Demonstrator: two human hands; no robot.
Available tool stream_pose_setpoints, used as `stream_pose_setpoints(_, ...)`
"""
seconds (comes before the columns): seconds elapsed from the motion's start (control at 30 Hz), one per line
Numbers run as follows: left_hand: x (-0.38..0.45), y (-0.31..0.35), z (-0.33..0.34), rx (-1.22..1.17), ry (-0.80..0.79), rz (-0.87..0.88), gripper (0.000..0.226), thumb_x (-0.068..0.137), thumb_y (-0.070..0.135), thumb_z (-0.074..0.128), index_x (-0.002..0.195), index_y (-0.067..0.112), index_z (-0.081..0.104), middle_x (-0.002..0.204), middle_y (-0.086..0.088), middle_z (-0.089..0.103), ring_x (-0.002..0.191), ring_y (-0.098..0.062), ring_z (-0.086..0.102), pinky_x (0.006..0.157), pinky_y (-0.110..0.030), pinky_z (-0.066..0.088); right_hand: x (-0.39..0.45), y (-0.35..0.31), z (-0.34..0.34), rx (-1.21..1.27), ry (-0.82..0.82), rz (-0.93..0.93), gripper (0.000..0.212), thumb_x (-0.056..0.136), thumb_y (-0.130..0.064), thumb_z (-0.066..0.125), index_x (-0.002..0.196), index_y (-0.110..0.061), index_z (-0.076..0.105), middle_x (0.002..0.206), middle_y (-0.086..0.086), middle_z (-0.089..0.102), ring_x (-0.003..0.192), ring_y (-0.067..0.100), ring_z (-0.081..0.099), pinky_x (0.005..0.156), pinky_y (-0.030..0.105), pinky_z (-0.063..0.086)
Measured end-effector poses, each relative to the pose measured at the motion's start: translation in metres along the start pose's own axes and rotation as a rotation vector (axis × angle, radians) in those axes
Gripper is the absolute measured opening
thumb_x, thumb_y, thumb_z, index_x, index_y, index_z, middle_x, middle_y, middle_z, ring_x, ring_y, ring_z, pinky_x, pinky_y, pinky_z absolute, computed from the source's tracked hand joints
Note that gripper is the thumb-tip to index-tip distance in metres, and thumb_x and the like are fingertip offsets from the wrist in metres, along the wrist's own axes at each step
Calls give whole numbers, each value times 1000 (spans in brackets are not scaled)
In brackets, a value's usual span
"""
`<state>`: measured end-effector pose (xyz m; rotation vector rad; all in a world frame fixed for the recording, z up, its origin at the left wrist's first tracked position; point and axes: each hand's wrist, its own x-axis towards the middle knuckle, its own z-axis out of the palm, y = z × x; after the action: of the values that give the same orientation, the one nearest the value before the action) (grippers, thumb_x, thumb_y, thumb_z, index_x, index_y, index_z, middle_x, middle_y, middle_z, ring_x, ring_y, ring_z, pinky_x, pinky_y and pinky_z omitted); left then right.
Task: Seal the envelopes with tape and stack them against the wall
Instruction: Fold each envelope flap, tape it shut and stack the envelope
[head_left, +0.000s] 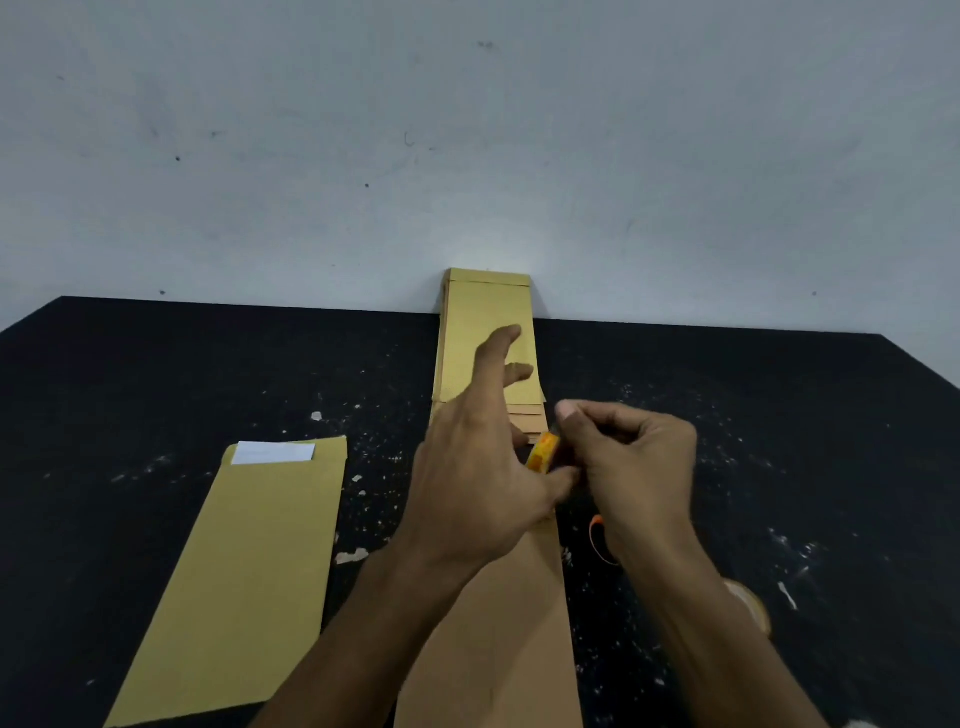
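Observation:
A brown envelope (498, 639) lies lengthwise on the black table (156, 374) right in front of me, its far end hidden under my hands. My left hand (483, 467) hovers over that end, thumb against a small orange-yellow tape roll (543, 452), the other fingers stretched forward. My right hand (628, 462) has its fingers curled round the roll's other side. Behind them, a stack of brown envelopes (485, 338) leans against the grey wall (467, 156). Another envelope (249, 571) with a white strip at its open flap lies to the left.
An orange loop-shaped object (597, 540) lies on the table just under my right wrist. A tan round object (753, 605) shows behind my right forearm. Small paper scraps (350, 556) dot the dark tabletop.

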<state>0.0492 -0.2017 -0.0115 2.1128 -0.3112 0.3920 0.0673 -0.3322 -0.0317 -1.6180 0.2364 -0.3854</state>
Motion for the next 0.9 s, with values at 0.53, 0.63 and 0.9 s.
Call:
stream_pose_setpoints(0.53, 23, -45, 34, 107, -139, 53, 99, 83, 10, 76, 152, 40, 12, 144, 5, 51, 91, -12, 63, 86, -41, 55, 23, 22, 4, -974, -118, -113, 12, 91, -31, 69, 98, -31, 78, 105, -2, 64, 91, 18, 62, 71, 34, 53)
stream_pose_setpoints(0.63, 24, -47, 36, 103, -146, 61, 97, 84, 11, 76, 152, 39, 12, 142, 6, 52, 89, -12, 62, 87, -41, 54, 22, 18, 5, -1037, -104, -113, 14, 90, -34, 70, 102, -31, 77, 110, -2, 58, 96, 19, 60, 76, 36, 53)
stream_pose_setpoints(0.9, 25, -45, 30, 96, -163, 96, 99, 79, 19, 81, 153, 35, 17, 140, 9, 54, 91, -9, 63, 84, -40, 56, 27, 16, -2, -1002, -79, -89, 29, 82, -39, 80, 107, -28, 72, 114, -2, 58, 99, 16, 61, 75, 31, 50)
